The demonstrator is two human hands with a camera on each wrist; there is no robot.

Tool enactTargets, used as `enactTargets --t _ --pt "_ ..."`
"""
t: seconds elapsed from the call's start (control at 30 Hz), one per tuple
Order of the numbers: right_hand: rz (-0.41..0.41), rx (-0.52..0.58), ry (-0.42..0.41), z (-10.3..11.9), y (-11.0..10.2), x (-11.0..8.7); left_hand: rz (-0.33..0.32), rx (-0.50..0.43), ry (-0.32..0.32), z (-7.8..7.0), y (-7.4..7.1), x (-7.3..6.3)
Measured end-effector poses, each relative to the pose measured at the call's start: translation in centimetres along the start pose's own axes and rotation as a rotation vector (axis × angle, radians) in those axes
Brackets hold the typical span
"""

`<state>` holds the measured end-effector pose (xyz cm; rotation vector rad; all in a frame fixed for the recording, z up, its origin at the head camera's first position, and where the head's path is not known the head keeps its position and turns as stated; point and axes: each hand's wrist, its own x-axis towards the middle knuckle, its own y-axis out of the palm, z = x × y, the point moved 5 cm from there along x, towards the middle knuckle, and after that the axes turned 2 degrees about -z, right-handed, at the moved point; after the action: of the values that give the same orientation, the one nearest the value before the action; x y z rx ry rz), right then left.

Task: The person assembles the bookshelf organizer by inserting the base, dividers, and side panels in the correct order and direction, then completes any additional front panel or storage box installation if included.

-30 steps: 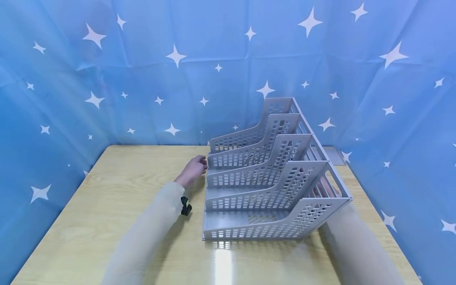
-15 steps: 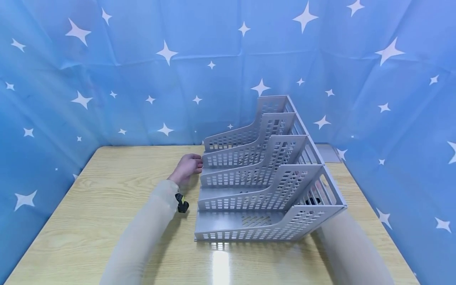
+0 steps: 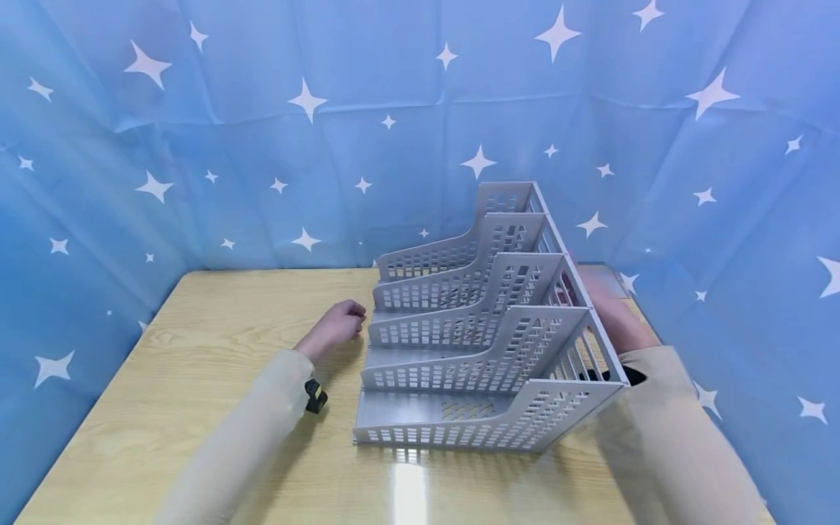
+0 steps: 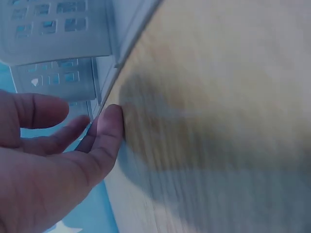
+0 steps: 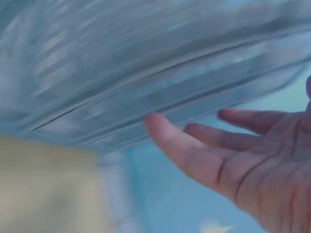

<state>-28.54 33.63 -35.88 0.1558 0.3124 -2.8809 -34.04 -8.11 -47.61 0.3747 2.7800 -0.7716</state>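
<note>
A grey plastic file rack (image 3: 453,364) with several perforated, sloping dividers stands on the wooden table, its low open side facing left and its tall barred back on the right. Just left of its low edge is my left hand (image 3: 337,326), fingers loosely bent around nothing. The left wrist view has those fingers close to the rack's base edge (image 4: 114,73); whether they touch it I cannot tell. Behind the tall back, my right hand (image 3: 613,310) is blurred and partly hidden. In the right wrist view its fingers (image 5: 194,155) are extended beside the rack, holding nothing.
The wooden table (image 3: 197,379) spreads left and in front of the rack. A flat grey piece (image 3: 600,277) lies at the table's back right corner. A blue curtain (image 3: 230,131) with white stars hangs around the back and sides.
My right hand has moved up and farther back along the rack's tall side. The left hand has drawn slightly away from the low edge, toward me. The rack now shows little movement.
</note>
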Motion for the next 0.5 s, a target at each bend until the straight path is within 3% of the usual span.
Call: enactTargets --t 0.13,0.27,0.4,0.5 --pt "0.061 -0.041 -0.070 3.7 0.4 -1.5 0.020 0.049 0.033 0.1 0.1 -1.5" --pt "0.068 -0.304 -0.054 7.1 1.7 -2.5 0.066 0.089 0.052 -0.3 0.4 -2.6" --pt "0.044 -0.421 0.014 7.2 2.4 -2.8 0.100 0.091 0.032 -0.2 1.2 -3.2" --pt "0.009 -0.389 0.011 6.5 2.0 -3.0 0.114 0.048 0.009 0.0 1.5 -3.8"
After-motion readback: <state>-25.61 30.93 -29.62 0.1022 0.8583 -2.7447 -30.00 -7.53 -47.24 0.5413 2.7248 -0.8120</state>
